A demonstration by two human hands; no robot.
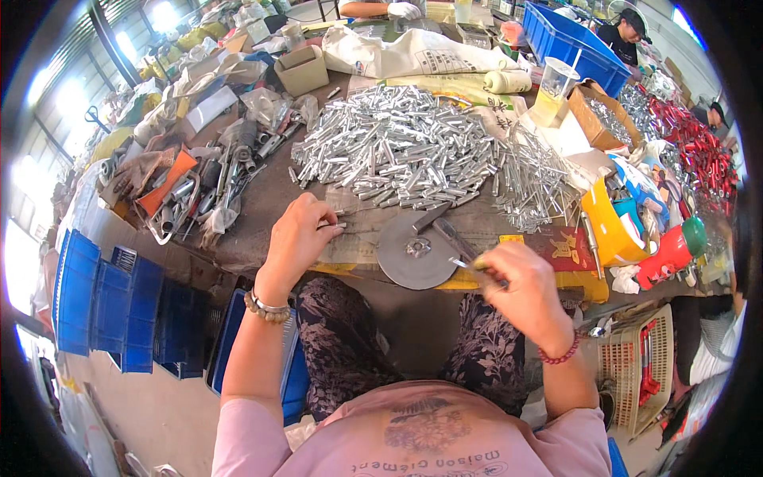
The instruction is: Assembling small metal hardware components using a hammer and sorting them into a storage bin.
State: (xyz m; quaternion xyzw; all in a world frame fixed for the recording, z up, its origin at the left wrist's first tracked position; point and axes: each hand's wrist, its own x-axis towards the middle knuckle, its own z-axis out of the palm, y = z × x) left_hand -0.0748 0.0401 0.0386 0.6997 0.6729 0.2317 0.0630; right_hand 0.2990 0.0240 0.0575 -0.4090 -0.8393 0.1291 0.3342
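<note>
My left hand (298, 234) is over the table's near edge, left of a round grey metal disc (417, 253). Its fingertips are pinched together, with a small bright bit showing at them that is too small to name. To the right of the disc, my right hand (520, 286) is closed on a small silver metal piece (458, 263) that sticks out toward the disc. A hammer (451, 235) lies with its head on the disc and its handle pointing at my right hand. Behind them spreads a large heap of short silver metal tubes (405, 147), with thin metal pins (534, 179) on its right.
Tools and scrap with an orange-handled piece (168, 183) lie at left. Blue crates (99, 302) stand below. At right are a yellow container (612, 219), a red bottle (668, 254) and a plastic cup (552, 87). A gloved hand (404, 11) shows at the far side.
</note>
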